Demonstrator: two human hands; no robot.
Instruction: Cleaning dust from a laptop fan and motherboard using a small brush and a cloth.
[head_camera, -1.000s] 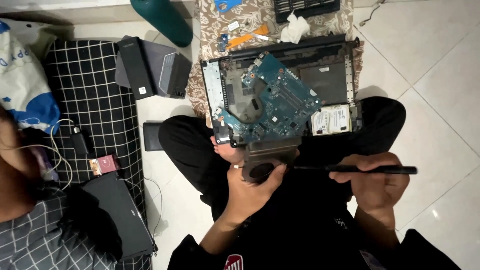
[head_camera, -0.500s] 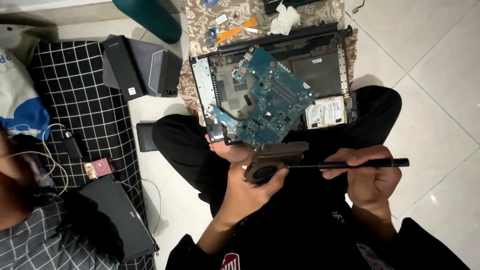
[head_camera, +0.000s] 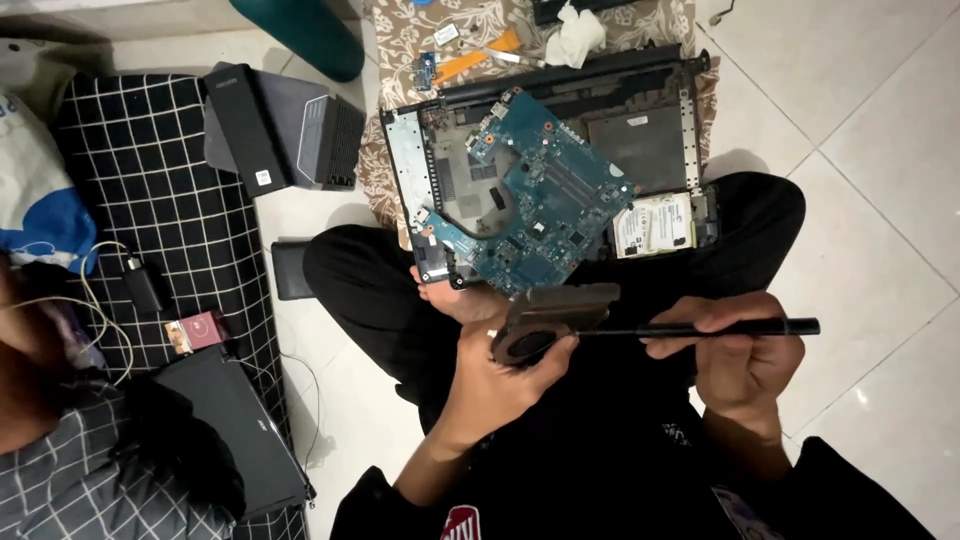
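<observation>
The left hand (head_camera: 495, 385) grips the cooling fan (head_camera: 545, 320) while the right hand (head_camera: 740, 360) pinches a black tool (head_camera: 700, 328) (long axis left-right), tip at the fan.

Setting: a room in a home, not a workshop. Work is done seated on a white tiled floor (head_camera: 880, 150). The opened laptop shell (head_camera: 560, 170) lies on a patterned cloth (head_camera: 400, 40) spread over the tiles. A black checked mattress (head_camera: 130, 200) sits alongside, carrying a charger (head_camera: 142, 288) and a closed laptop (head_camera: 235, 430). A black box (head_camera: 280, 125) stands near.
</observation>
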